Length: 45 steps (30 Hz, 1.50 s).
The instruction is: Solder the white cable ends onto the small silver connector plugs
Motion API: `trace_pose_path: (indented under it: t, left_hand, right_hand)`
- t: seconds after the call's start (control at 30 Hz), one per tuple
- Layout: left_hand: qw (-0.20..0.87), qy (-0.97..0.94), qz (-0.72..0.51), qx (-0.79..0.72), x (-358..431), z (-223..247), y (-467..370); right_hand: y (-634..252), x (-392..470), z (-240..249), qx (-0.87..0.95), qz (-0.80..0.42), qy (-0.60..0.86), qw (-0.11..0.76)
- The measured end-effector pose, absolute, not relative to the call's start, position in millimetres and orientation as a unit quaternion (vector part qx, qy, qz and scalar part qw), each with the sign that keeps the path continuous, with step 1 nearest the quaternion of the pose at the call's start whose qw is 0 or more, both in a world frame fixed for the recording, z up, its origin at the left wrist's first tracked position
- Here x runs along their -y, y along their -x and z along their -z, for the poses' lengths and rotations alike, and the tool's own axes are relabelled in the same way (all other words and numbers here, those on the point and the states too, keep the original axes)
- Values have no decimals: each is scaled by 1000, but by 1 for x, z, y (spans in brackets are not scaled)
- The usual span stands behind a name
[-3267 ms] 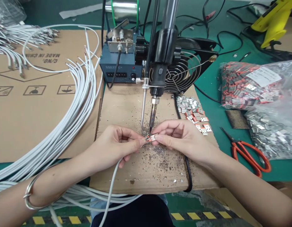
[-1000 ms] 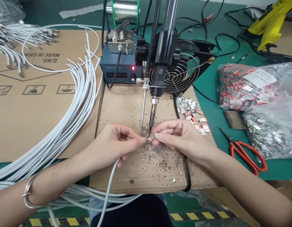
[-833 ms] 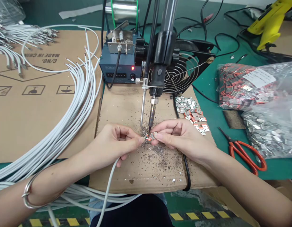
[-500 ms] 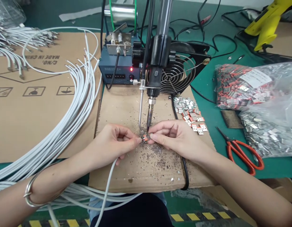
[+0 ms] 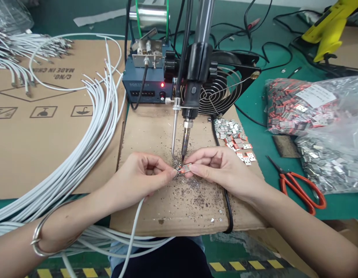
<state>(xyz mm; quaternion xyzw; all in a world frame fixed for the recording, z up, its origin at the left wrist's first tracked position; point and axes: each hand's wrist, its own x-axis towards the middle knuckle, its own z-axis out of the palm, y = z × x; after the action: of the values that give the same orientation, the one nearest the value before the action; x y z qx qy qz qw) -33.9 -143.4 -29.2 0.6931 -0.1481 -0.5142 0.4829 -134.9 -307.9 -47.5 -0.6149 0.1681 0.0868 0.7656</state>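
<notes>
cardboard work pad [image 5: 155,131] lay under the fixed soldering iron [image 5: 187,135], speckled with solder debris. left hand [image 5: 138,181] was pinched closed on the end of a white cable [image 5: 132,231]. right hand [image 5: 222,168] was pinched closed on a small red connector [image 5: 185,168], held directly beneath the iron tip, meeting the cable end. risk noted: fingertips sat very near the hot tip, so a slight slip could burn them or misalign the joint.
</notes>
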Motion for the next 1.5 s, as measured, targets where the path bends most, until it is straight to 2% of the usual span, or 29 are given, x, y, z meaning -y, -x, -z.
trace_pose_path:
  t: [0.57, 1.17, 1.5]
  left_hand:
    - [452, -719, 510, 135, 145, 27, 36]
    - [467, -717, 490, 164, 144, 31, 35]
    - [457, -726, 489, 160, 144, 31, 36]
  right_hand:
    - [134, 302, 47, -173, -69, 682, 707]
    - [136, 308, 48, -170, -95, 624, 757]
    - [135, 307, 48, -183, -100, 651, 730]
